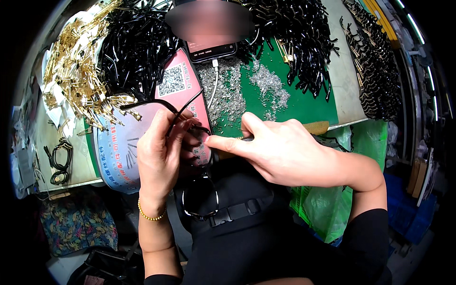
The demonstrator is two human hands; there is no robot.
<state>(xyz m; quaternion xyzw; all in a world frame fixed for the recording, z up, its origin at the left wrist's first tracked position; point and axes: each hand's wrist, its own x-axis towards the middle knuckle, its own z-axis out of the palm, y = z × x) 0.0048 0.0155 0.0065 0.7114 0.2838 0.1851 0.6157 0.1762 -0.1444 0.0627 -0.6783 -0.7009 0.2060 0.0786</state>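
My left hand (160,152) is closed on a pair of black eyeglasses, its fingers bent around the upper part. One dark temple arm (147,101) sticks out above the hand to the left, and another crosses it at a slant. Below the fingers, a rim (201,217) hangs in front of the black clothing. My right hand (285,149) comes in from the right with its index finger stretched toward the eyeglasses by the left fingertips. Its other fingers are curled under; a dark sliver shows between them, too hidden to name.
Gold metal parts (80,71) lie heaped at the left, beside black temple arms (133,47). More black arms (308,42) pile up at the right. Small silver pieces (270,88) are scattered on a green mat (320,102). A cabled phone (213,53) stands at the back; a green bag (327,213) hangs right.
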